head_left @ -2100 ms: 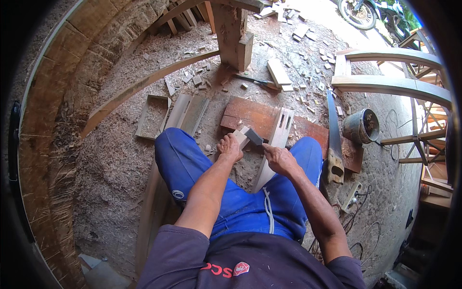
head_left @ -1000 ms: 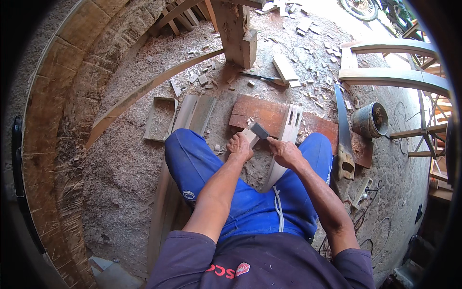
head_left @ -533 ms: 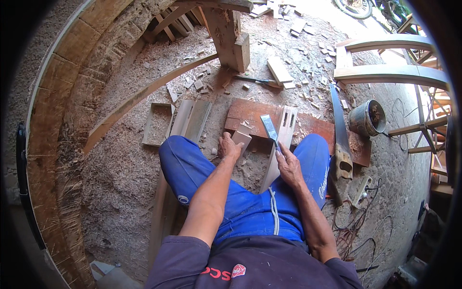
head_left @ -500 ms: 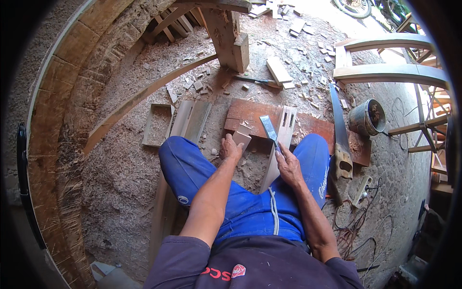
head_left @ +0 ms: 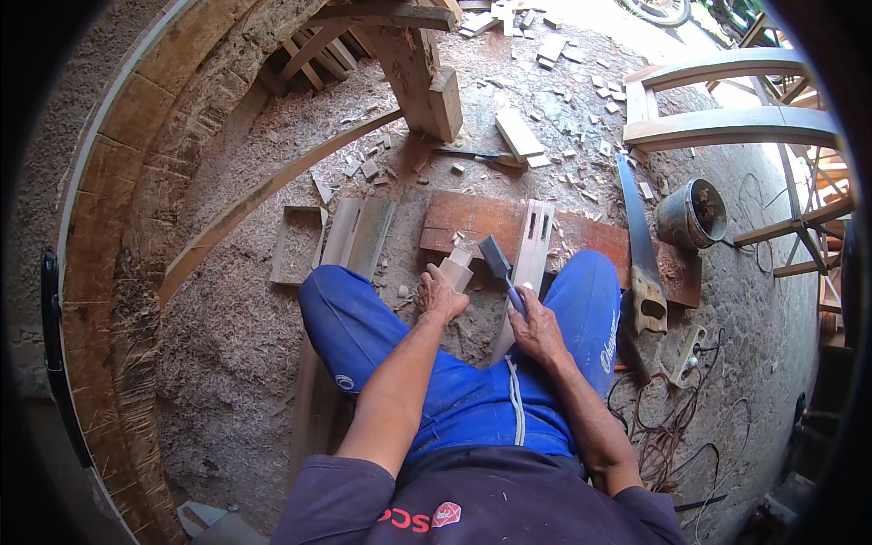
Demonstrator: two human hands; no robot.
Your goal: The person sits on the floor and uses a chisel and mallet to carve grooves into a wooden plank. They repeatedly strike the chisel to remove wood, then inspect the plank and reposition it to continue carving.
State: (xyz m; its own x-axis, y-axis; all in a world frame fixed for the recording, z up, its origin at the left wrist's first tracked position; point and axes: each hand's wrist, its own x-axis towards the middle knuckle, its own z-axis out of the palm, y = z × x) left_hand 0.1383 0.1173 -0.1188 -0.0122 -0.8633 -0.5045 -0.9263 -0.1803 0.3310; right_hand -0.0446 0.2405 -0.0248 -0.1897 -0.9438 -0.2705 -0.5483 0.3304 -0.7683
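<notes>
My left hand (head_left: 440, 295) is wrapped round a pale piece of wood (head_left: 457, 265) whose narrowed end, cut like a tenon, points away from me. That end rests at or just over the near edge of a reddish-brown board (head_left: 469, 214). In my right hand (head_left: 538, 329) is a chisel (head_left: 495, 257), gripped by its blue handle, its wide blade tilted up and to the left, apart from the wood. Between my knees a pale rail (head_left: 536, 238) with two slots cut in it lies across the board. Small chips are scattered on the board.
A handsaw (head_left: 646, 272) leans over the board's right part, beside a bucket (head_left: 695, 214). Cables (head_left: 672, 413) and a power strip (head_left: 688, 357) lie at right. A shallow wooden tray (head_left: 298, 243) sits at left. Beyond are a bench leg (head_left: 443, 103), wood offcuts and a curved wooden frame (head_left: 727, 132).
My left hand has turned the wood piece so its narrowed end shows more. My right hand has drawn slightly nearer and left, and the chisel blade has rolled and lowered.
</notes>
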